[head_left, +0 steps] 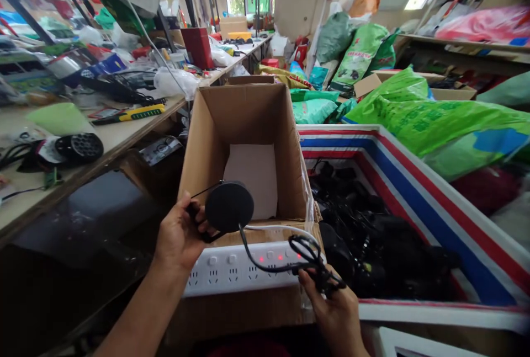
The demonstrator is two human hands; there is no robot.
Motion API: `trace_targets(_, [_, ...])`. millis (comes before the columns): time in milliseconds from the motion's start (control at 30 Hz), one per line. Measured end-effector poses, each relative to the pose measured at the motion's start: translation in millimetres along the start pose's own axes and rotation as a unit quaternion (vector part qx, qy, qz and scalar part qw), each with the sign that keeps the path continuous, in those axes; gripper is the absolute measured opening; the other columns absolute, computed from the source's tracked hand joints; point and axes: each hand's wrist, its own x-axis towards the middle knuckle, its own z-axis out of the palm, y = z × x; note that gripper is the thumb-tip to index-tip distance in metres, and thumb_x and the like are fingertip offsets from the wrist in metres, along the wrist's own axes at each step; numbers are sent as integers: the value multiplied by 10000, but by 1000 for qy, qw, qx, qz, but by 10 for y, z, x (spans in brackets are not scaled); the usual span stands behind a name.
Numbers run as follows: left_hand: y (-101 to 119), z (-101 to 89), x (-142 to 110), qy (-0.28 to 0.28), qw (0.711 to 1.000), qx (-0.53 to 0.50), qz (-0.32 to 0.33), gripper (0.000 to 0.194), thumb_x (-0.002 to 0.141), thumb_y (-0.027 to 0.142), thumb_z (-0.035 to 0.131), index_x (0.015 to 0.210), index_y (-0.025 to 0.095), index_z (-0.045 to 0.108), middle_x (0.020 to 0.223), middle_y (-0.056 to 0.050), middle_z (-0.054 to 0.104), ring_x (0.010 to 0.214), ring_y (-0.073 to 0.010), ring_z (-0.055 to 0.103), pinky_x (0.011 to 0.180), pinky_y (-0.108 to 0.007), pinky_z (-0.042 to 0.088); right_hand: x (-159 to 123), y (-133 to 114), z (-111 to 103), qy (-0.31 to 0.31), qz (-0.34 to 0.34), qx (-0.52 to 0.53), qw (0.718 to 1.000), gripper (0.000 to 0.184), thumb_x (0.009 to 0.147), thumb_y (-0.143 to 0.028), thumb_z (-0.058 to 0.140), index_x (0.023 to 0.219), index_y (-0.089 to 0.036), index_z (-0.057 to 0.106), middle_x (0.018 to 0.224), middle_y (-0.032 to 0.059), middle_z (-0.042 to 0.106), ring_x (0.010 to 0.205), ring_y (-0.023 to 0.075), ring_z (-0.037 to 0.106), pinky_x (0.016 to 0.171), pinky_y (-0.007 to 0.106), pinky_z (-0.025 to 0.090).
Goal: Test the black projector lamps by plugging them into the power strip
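Observation:
My left hand [178,235] is closed on the thin bracket of a black round device [229,206], whose flat disc faces me. From the disc's lower edge a black cable [252,259] runs to the right. Its looped, bundled end is held in my right hand [333,307], thumb and fingers pinched on it. Both hands are above a white power strip [232,274] with several sockets and red lights. Just behind the disc stands an open cardboard box [248,108] with a pale sheet at its bottom.
At the right, a striped bin [426,197] holds a heap of black devices and cables [372,235]. A cluttered workbench [120,142] runs along the left, with a yellow-and-black tool [141,114] near its edge. Green sacks [451,120] lie behind the bin.

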Motion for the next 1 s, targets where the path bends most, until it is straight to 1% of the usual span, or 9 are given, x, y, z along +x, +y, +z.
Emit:
trace_targets(100, [-32,-41,32,-17,1000,-16,-16,277,849,296,475,603,170,496,460,42,426,347,-109,390,367,-233,387,39,-75,18,35,-32,-50,998,138,866,-243,567,791,-146,629,701,52,677,627,169,669,562,227,535])
trace_targets(200, [-37,-74,69,-33,997,-49,-45,288,846,304,472,592,170,491,442,50,399,330,-102,366,362,-229,373,55,-88,74,18,-47,-70,996,159,879,-261,558,788,-149,627,695,55,672,638,168,668,551,219,528])
trace_targets(333, [-60,-86,149,-49,993,-85,-70,335,850,295,456,542,167,482,411,39,393,319,-108,359,348,-229,352,-14,62,208,-3,-41,-80,996,180,881,-312,549,801,-170,626,712,47,643,619,159,633,535,228,510])
trace_targets(500, [-95,-39,300,-69,989,-117,-63,351,847,290,438,523,174,506,393,32,393,311,-123,362,342,-249,360,-146,271,319,-30,-36,-102,994,111,869,-292,561,881,-198,620,831,54,619,734,181,609,599,256,496])
trace_targets(600, [-76,26,376,-73,987,-132,-47,355,844,300,423,525,177,516,399,33,406,302,-124,361,331,-257,374,-195,321,349,-35,-33,-90,995,86,871,-274,557,889,-211,613,829,44,604,740,177,602,629,260,496])
trace_targets(667, [-44,71,395,-72,987,-142,-33,356,844,289,410,522,178,512,395,39,399,291,-116,353,325,-245,377,-227,340,371,-37,-23,-89,995,121,882,-278,525,940,-213,609,873,59,605,772,190,609,646,272,500])
trace_targets(733, [-5,104,385,-69,986,-148,-24,349,846,271,409,527,179,516,386,46,390,282,-108,347,325,-233,383,-261,357,400,-29,-17,-96,995,162,883,-304,508,972,-214,609,905,73,610,800,209,615,669,289,504])
trace_targets(833, [56,115,338,-64,987,-143,-22,337,848,261,422,542,176,536,384,48,395,276,-107,357,321,-227,389,-312,391,461,0,-16,-84,996,182,885,-347,496,939,-223,618,864,62,615,777,206,627,667,280,512])
trace_targets(1000, [162,95,256,-50,990,-134,-11,353,859,255,398,546,171,538,396,41,407,284,-112,367,325,-244,401,-384,476,584,42,-4,-45,998,296,915,-404,432,903,-205,650,913,86,616,714,166,660,508,199,506])
